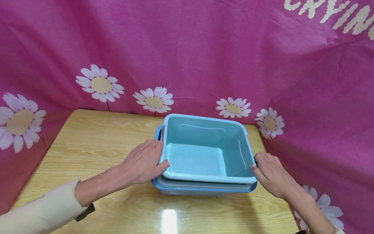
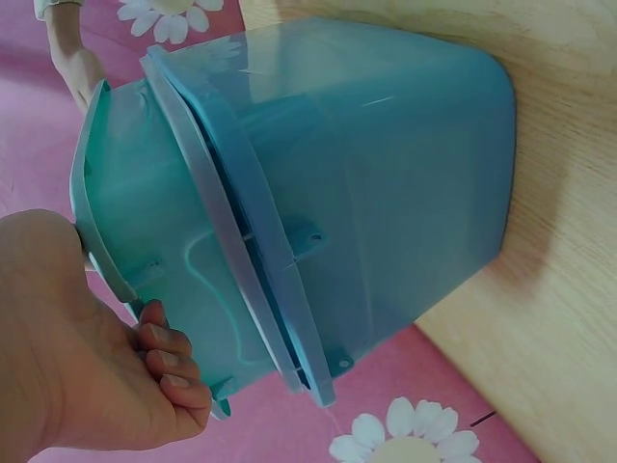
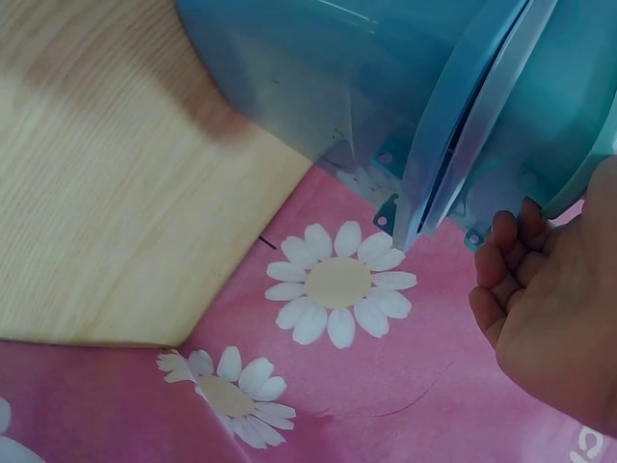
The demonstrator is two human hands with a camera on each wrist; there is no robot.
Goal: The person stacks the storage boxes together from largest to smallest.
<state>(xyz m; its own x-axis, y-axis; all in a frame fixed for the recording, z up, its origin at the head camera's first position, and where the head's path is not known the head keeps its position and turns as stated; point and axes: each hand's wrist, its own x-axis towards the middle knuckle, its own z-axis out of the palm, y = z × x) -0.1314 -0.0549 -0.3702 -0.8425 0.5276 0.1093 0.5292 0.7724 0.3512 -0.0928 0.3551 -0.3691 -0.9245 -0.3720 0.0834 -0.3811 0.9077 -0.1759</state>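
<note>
Several plastic bins are nested on the table. On top is a light teal bin [image 1: 194, 161], raised partway out of the stack, with nothing inside it. Beneath it shows the pale rim of a middle bin [image 2: 214, 198], seated in a blue bin [image 2: 386, 164] that stands on the tabletop. My left hand [image 1: 144, 161] grips the top bin's rim at its left end, thumb over the edge and fingers curled under. At the opposite end, my right hand [image 1: 271, 175] holds the same rim, its curled fingers [image 3: 501, 256] visible below the lip in the right wrist view.
The wooden table [image 1: 96, 136] extends to the left of the bins and in front of them. A pink cloth [image 1: 187, 58] printed with daisies hangs behind and along both sides, close to the bins at the back right.
</note>
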